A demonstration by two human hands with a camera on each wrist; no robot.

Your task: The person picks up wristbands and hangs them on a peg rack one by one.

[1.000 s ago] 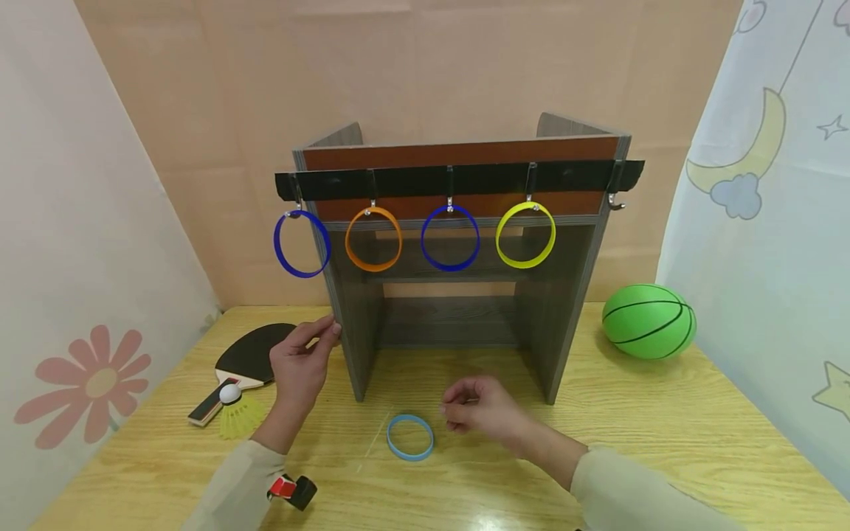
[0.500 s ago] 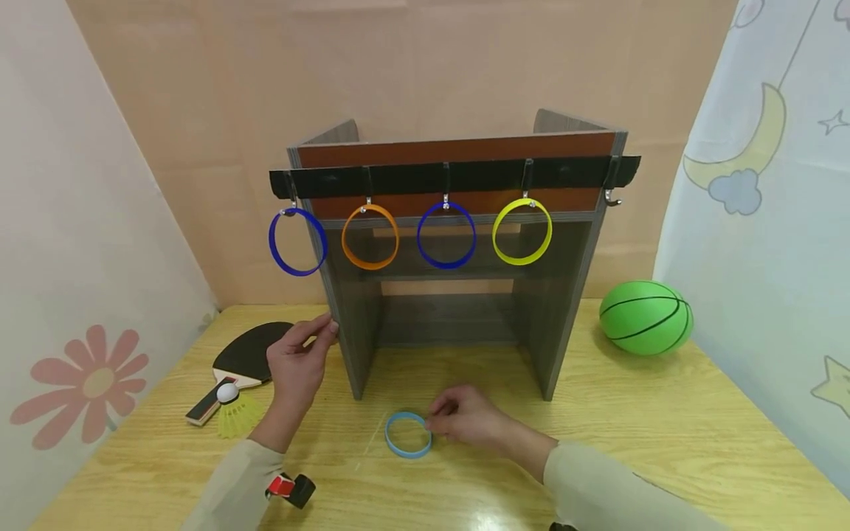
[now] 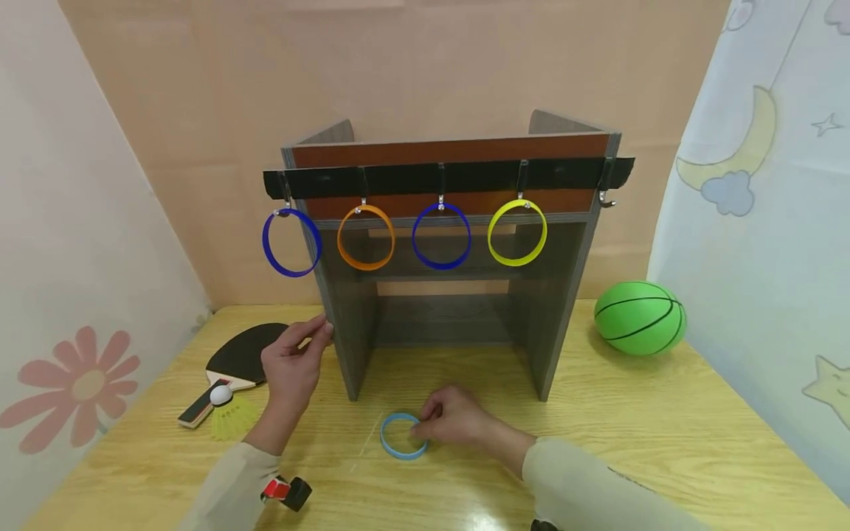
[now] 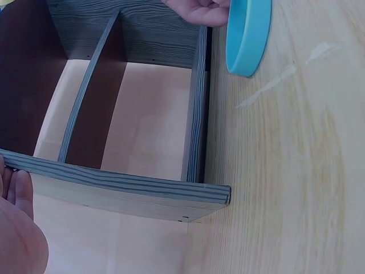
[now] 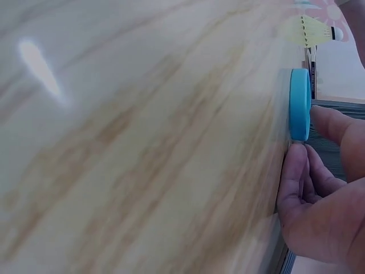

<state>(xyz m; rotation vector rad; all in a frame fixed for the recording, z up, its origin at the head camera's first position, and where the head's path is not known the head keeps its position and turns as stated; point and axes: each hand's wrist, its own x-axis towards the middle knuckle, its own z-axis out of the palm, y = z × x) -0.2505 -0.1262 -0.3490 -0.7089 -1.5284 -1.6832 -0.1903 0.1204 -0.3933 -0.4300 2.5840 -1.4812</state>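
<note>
A light-blue ring (image 3: 403, 456) lies on the wooden table in front of the grey wooden shelf (image 3: 567, 310). My right hand (image 3: 454, 418) is at the ring's right side, its thumb over the ring's opening and fingertips beside the outer wall. In the right wrist view the thumb and fingertips stand apart near the ring (image 5: 299, 105). My left hand (image 3: 292, 365) holds the front edge of the shelf's left panel between thumb and fingers; the left wrist view shows its fingers (image 4: 23, 191) against the panel's outer face.
On the shelf's black strip (image 3: 405, 179), hooks carry a blue ring (image 3: 292, 273), an orange ring (image 3: 367, 267), another blue ring (image 3: 442, 265) and a yellow ring (image 3: 518, 262). The rightmost hook (image 3: 606, 199) is bare. A paddle (image 3: 239, 358), yellow shuttlecock (image 3: 234, 419) and green ball (image 3: 640, 318) flank the shelf.
My right hand has moved left to the light-blue ring, and its thumb now reaches over the rim. The left hand keeps its hold on the panel. The head view has shifted slightly.
</note>
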